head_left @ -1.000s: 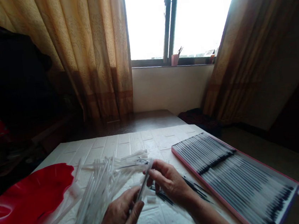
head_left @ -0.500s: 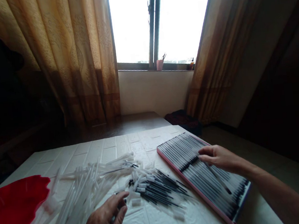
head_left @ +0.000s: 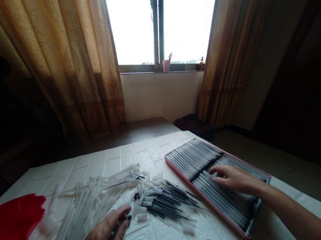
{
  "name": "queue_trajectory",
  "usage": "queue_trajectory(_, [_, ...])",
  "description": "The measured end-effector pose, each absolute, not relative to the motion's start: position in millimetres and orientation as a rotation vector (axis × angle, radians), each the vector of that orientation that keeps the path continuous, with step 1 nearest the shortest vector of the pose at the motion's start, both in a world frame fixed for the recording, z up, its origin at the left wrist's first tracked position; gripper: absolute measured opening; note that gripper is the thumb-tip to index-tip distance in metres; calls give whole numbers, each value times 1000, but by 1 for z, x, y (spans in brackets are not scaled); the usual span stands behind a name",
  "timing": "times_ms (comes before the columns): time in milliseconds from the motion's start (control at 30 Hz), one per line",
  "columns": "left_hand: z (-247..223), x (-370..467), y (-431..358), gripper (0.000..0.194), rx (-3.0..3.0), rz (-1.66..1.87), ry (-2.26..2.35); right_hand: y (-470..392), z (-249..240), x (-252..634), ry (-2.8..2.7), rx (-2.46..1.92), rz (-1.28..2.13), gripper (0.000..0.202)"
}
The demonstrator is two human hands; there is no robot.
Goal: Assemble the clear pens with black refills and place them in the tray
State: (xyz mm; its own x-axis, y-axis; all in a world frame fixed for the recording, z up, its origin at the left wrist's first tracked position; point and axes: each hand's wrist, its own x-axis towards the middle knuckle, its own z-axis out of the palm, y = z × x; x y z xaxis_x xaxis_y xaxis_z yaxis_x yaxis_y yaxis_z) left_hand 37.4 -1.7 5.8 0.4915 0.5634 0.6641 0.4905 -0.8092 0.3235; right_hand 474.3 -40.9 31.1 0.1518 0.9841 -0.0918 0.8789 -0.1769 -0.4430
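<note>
My left hand [head_left: 105, 234] rests at the near edge of the table with its fingers closed. A small black tip shows between thumb and forefinger; the rest is hidden. Beside it lies a heap of thin black sticks [head_left: 165, 207], like pen refills, with short clear caps among them. Clear plastic tubes [head_left: 86, 204] are piled to its left. My right hand [head_left: 235, 181] hovers low over a pink-edged tray [head_left: 204, 196] of grey, pen-like sticks [head_left: 195, 156] in rows. Its thumb and forefinger are apart, just over the upper ends of the nearer row.
A red dish with a wavy rim [head_left: 14, 227] sits at the left of the white brick-patterned table [head_left: 146, 150]. Behind stands a dark wooden surface [head_left: 147, 129]. A pink cup with sticks [head_left: 166, 65] is on the window sill.
The slanted stick in my right hand has gone from between the fingers, and sticks lie in line below them. That hand has lowered slightly. My left hand keeps its grip; the view has shifted slightly.
</note>
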Motion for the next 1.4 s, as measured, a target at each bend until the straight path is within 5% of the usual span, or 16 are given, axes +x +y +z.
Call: queue_trajectory(1400, [8,38,-5,27,2594,1235,897,-52,30,459,-1880,-2238,392,31])
